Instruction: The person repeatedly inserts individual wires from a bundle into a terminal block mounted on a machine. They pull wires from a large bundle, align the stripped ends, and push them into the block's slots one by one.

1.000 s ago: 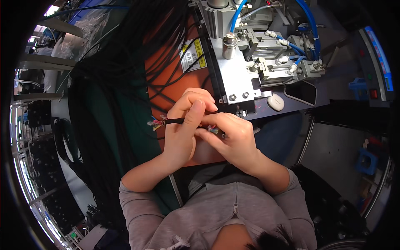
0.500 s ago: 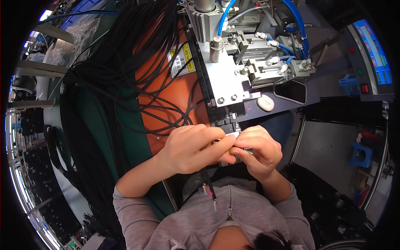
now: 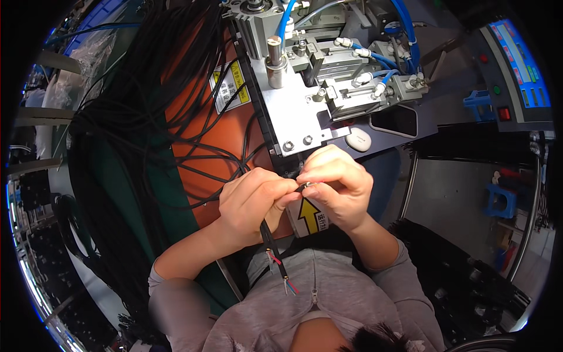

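My left hand point(image 3: 249, 200) is closed in a pinch on a thin black cable near its end. Fingertip to fingertip with it, my right hand point(image 3: 339, 186) pinches that same end, where a small pale, shiny bit point(image 3: 307, 184) shows between the fingers; its exact shape is too small to make out. Below my left hand hang black cable ends point(image 3: 271, 246), their jackets stripped and thin red, white and other coloured wires point(image 3: 290, 286) bared. Both hands are just in front of the metal pneumatic fixture point(image 3: 287, 111), above a pale plate with a yellow arrow point(image 3: 309, 218).
A thick bundle of black cables point(image 3: 126, 117) spreads over the orange and green surface point(image 3: 226, 141) at left. Right of the fixture lie a white rounded case point(image 3: 358, 139) and a phone point(image 3: 394, 121). A control screen point(image 3: 519, 64) stands far right, near blue stools point(image 3: 500, 200).
The view has shifted slightly. My right hand has moved up and left, uncovering the yellow arrow. The white piece between my fingers is no longer visible; more of the hanging stripped cable ends shows.
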`<state>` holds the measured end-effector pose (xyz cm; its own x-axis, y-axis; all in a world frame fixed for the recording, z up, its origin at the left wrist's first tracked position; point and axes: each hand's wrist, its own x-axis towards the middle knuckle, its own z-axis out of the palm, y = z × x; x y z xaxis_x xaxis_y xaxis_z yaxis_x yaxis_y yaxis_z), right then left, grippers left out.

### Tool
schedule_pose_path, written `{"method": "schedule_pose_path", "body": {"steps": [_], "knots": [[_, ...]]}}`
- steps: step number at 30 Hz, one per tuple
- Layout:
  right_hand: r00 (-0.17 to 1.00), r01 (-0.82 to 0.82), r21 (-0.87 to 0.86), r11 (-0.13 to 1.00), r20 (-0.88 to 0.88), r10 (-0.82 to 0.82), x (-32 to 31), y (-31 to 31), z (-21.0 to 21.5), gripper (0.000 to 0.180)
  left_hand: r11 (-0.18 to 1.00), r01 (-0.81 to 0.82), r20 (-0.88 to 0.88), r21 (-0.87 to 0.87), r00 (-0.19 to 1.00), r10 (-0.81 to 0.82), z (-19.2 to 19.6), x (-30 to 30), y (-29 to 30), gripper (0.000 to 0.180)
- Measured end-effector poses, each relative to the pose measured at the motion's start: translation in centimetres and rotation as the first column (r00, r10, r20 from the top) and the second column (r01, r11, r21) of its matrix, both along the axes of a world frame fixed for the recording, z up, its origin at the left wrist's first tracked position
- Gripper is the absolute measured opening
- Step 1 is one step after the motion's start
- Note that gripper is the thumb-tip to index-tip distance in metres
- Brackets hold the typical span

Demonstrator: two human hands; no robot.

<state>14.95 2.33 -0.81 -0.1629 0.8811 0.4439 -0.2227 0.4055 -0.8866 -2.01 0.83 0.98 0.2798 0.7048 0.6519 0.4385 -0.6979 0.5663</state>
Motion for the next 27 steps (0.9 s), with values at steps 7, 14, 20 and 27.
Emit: {"method": "schedule_pose_path", "body": {"steps": [7,14,20,27], "knots": [[0.971,0.198,-0.004,0.98,0.139,-0.195,-0.1,-0.2,0.4,0.013,0.995,-0.052,-0.053,-0.083,0.997,0.047,0.1,0.4,-0.3,0.018],[0.822,0.102,0.098,0.99,0.553,-0.139,2.0,0.2,1.9,0.015,0.999,-0.052,-0.29,-0.002,0.956,0.05,-0.3,0.2,-0.3,0.026],[0.932,-0.035,-0.286,0.957,0.335,0.135,3.4,0.8,0.5,0.012,0.968,-0.034,-0.45,0.247,0.881,0.146,-0.9,-0.1,-0.1,0.03],[0.947,0.02,-0.331,0.943,0.309,0.088,4.3,-0.2,-0.7,0.01,0.958,-0.011,-0.467,0.285,0.871,0.149,-1.4,0.9,-0.5,0.031]]}}
